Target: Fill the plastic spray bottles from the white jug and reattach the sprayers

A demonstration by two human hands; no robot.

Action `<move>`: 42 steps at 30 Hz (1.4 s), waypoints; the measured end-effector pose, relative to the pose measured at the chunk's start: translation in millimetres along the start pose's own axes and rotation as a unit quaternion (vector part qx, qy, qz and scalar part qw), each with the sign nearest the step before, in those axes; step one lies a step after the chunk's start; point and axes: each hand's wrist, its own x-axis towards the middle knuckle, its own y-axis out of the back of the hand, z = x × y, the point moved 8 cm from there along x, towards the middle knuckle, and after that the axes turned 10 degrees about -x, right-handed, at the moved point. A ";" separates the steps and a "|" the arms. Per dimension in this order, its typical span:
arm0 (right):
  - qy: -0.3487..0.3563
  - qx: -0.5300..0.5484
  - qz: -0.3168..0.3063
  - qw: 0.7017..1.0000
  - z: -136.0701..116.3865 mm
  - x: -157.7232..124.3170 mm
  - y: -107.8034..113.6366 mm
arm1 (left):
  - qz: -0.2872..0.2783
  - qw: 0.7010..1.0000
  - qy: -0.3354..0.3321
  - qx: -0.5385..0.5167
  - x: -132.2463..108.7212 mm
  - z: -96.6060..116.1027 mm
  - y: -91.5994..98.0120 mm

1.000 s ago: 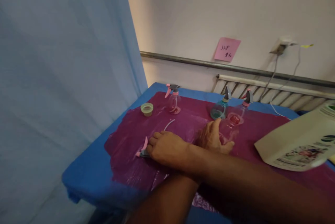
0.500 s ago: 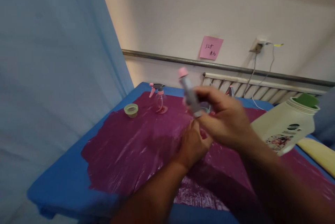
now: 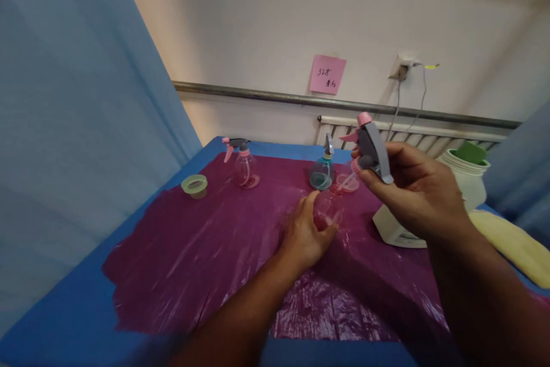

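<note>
My left hand (image 3: 307, 235) grips a clear spray bottle body (image 3: 330, 208), which tilts to the right above the purple plastic sheet. In my right hand (image 3: 415, 189) is a grey and pink spray head (image 3: 372, 146), held between thumb and fingers. Its thin tube slants down to the bottle's neck; whether the end is inside the neck I cannot tell. Just behind stand a spray bottle with a blue-green base (image 3: 321, 178) and a clear, pink-rimmed piece (image 3: 349, 182). My right wrist partly hides a cream jug (image 3: 466, 181) with a green item in its mouth.
Purple plastic sheeting (image 3: 215, 252) covers much of the blue table (image 3: 55, 304). Toward the left stand a pink-topped spray bottle (image 3: 247, 169) and a small pale green tub (image 3: 195, 185). A yellow cloth-like item (image 3: 511, 244) lies at right. Behind are a pipe (image 3: 258, 95) and a radiator (image 3: 337, 126).
My right hand has moved right with the spray head and turned it, so its tube shows near the bottle's neck. The view has swung rightward, and the blue-green bottle has come into sight.
</note>
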 end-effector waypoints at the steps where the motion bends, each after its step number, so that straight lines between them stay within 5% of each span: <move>1: -0.016 0.011 -0.013 1.000 8.9 -2.1 -4.3 | -0.006 1.000 0.007 -0.006 -0.1 0.2 -0.8; 9: -0.148 0.162 -0.024 0.975 83.7 -20.7 -29.3 | -0.036 0.999 0.010 -0.039 -3.4 13.0 -3.8; 15: -0.166 0.181 -0.045 0.968 113.5 -39.0 -31.1 | -0.054 0.997 0.016 -0.053 -6.7 13.7 -5.8; 30: -0.201 0.221 -0.063 0.952 129.8 -50.6 -34.0 | -0.100 0.987 0.077 -0.104 -11.6 3.9 -13.9; 42: -0.225 0.201 -0.040 0.953 135.1 -53.7 -31.5 | -0.071 0.997 0.011 -0.018 -10.3 11.4 -10.2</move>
